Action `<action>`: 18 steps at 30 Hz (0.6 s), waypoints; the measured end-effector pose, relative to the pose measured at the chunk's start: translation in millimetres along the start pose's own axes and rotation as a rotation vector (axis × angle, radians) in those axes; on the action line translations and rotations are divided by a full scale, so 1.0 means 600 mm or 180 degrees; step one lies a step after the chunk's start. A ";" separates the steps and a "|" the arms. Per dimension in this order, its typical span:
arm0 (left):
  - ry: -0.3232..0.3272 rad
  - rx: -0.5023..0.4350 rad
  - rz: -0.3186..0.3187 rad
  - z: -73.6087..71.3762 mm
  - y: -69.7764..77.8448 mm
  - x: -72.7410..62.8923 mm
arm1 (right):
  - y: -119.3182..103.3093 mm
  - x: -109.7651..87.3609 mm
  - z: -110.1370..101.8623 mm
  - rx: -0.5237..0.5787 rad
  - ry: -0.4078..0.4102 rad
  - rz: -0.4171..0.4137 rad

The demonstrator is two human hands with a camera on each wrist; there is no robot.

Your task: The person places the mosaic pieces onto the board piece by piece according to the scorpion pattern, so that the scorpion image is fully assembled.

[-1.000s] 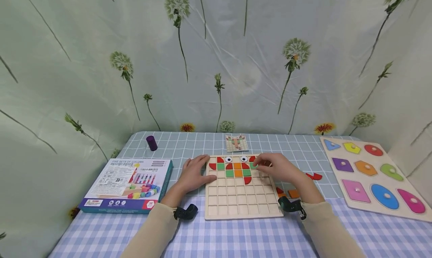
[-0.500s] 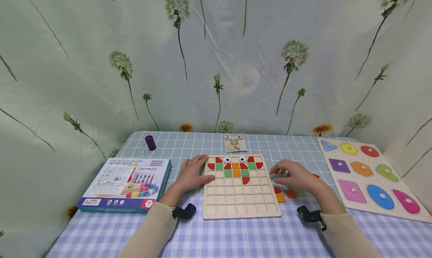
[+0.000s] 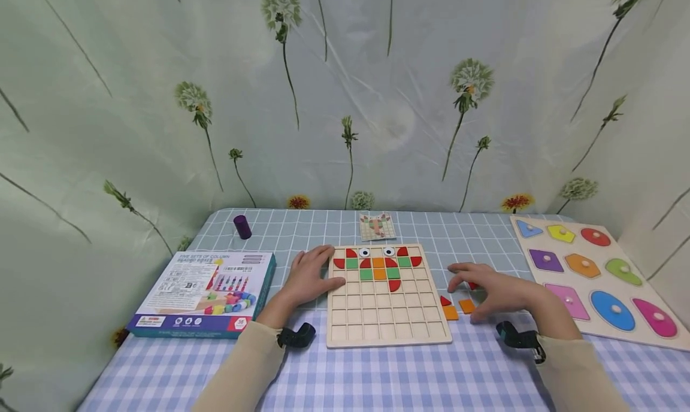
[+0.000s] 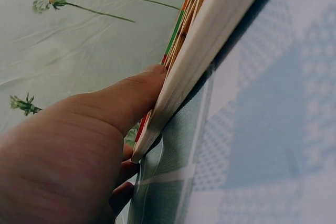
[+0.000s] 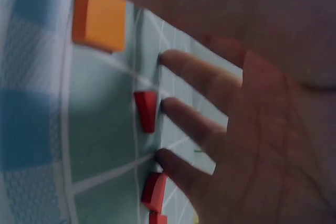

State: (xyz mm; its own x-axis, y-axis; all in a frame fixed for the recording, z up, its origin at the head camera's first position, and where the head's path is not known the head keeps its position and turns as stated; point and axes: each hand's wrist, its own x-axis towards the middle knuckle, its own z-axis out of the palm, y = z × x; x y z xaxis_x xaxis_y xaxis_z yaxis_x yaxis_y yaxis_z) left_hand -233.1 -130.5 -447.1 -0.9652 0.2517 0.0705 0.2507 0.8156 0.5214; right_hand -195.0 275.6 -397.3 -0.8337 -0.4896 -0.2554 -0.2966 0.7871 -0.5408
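In the head view, a wooden grid board [image 3: 388,316] bears red, green and orange tiles and two eye tiles in its upper rows. My left hand [image 3: 308,278] rests at the board's upper left side. Its thumb [image 4: 134,93] lies on the rim, and its other fingers are partly hidden. To the right of the board, my right hand [image 3: 496,289] hovers with spread fingers over loose tiles. Near it lie orange square tiles [image 3: 466,306] and a red tile [image 3: 445,301]. The right wrist view shows a red tile [image 5: 146,111] close to the fingertips; nothing is held.
A small pattern card [image 3: 378,227] lies behind the board. Farther left stands a purple cylinder [image 3: 242,227]. A boxed bead set [image 3: 202,295] lies at the left, and a knobbed shape puzzle [image 3: 584,292] at the right. A flowered curtain [image 3: 323,100] hangs behind the table.
My right hand has left the board's upper right tiles and moved right and toward me, over the loose tiles. A red tile now shows there on the board. My left hand stays at the board.
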 end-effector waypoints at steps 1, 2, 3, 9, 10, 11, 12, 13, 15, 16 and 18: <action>-0.0007 0.0000 0.0002 -0.001 0.001 0.002 | 0.002 -0.001 -0.001 0.0011 0.0001 -0.0006; -0.0016 0.0008 0.0000 -0.002 0.002 0.003 | 0.005 -0.002 -0.001 0.0029 0.0008 -0.0001; -0.0028 0.0020 -0.0007 -0.002 0.003 0.004 | 0.006 -0.002 -0.001 0.0021 0.0018 -0.0021; -0.0006 0.0035 -0.0005 -0.002 0.003 0.004 | 0.012 0.006 0.001 -0.0109 0.0167 -0.0083; -0.0001 0.0032 0.0004 -0.002 0.003 0.004 | 0.013 0.008 0.001 -0.0125 0.0210 -0.0075; -0.0006 0.0029 0.0005 -0.002 0.003 0.004 | 0.014 0.010 0.003 -0.0135 0.0252 -0.0069; -0.0011 0.0030 0.0006 -0.002 0.003 0.004 | 0.014 0.012 0.003 -0.0144 0.0290 -0.0081; -0.0006 0.0030 0.0013 -0.002 0.003 0.004 | 0.014 0.014 0.004 -0.0143 0.0331 -0.0088; -0.0005 0.0034 0.0023 -0.002 0.002 0.003 | 0.015 0.017 0.007 -0.0135 0.0417 -0.0096; -0.0008 0.0039 0.0025 -0.003 0.002 0.003 | 0.015 0.019 0.008 -0.0119 0.0449 -0.0099; -0.0015 0.0041 0.0026 -0.002 0.000 0.002 | 0.015 0.021 0.010 -0.0089 0.0491 -0.0120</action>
State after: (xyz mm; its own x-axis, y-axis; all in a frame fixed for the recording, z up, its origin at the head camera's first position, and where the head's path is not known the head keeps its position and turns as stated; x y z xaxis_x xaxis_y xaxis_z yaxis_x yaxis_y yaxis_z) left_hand -234.5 -130.8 -445.8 -0.9628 0.2608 0.0707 0.2596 0.8202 0.5097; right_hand -205.3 274.6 -410.0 -0.8827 -0.4573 -0.1079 -0.3402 0.7804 -0.5246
